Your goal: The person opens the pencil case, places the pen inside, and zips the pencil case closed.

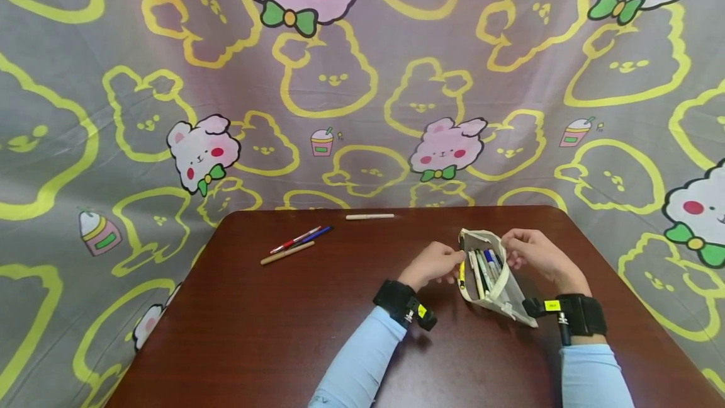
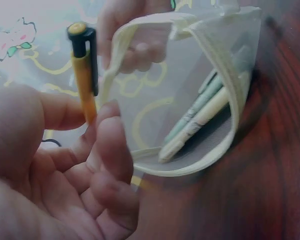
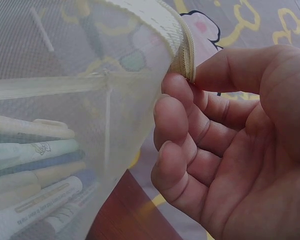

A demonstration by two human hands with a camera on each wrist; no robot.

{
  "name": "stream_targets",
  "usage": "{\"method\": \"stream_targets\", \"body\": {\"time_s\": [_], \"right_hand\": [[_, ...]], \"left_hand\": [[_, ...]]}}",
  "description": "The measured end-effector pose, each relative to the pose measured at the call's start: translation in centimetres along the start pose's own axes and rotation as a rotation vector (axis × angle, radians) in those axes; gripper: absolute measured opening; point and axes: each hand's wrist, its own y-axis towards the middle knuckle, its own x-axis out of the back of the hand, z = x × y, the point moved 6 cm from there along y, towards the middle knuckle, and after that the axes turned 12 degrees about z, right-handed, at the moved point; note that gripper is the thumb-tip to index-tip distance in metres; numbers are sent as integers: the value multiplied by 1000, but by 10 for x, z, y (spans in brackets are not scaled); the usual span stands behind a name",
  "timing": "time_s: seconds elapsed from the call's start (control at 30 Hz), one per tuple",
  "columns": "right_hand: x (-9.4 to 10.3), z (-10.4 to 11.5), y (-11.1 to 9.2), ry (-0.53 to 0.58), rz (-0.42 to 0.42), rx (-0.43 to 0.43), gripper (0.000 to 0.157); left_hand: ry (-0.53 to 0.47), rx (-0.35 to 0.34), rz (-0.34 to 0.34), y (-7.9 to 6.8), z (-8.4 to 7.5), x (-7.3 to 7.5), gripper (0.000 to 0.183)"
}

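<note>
A cream mesh pencil case (image 1: 512, 298) stands on the table with its zipped mouth spread wide. Inside lie several pens and markers (image 3: 37, 205), seen through the mesh in the right wrist view. My left hand (image 1: 433, 263) pinches a yellow pen (image 2: 84, 82) with a black clip between thumb and fingers, beside the left rim of the mouth. On the case's far right side, my right hand (image 1: 535, 254) pinches the zipper edge (image 3: 186, 50) between thumb and index finger. A pale pen (image 2: 200, 120) and a green one rest against the mesh inside.
Toward the table's left lie a red pen (image 1: 294, 240), a blue pen (image 1: 316, 235) and a tan pen (image 1: 287, 253). A cream pen (image 1: 370, 216) is near the back edge of the brown table (image 1: 238, 332). A patterned curtain (image 1: 362, 175) hangs behind.
</note>
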Motion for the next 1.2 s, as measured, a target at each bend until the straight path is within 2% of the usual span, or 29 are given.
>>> {"method": "stream_targets", "body": {"time_s": [0.37,0.63,0.73,0.93,1.2], "right_hand": [[-4,-5,0,-8,3,-6,33],[-6,-4,0,-3,5,10,32],[-6,-3,-1,-17,0,7,33],[-5,0,1,-5,4,-1,34],[2,1,3,-29,-10,-13,30]], "left_hand": [[-16,67,-50,17,9,-13,40],[81,74,-108,27,2,-20,39],[87,55,-126,29,-2,-23,37],[81,-28,-135,30,-9,-25,33],[79,-26,-123,29,-3,-14,33]]}}
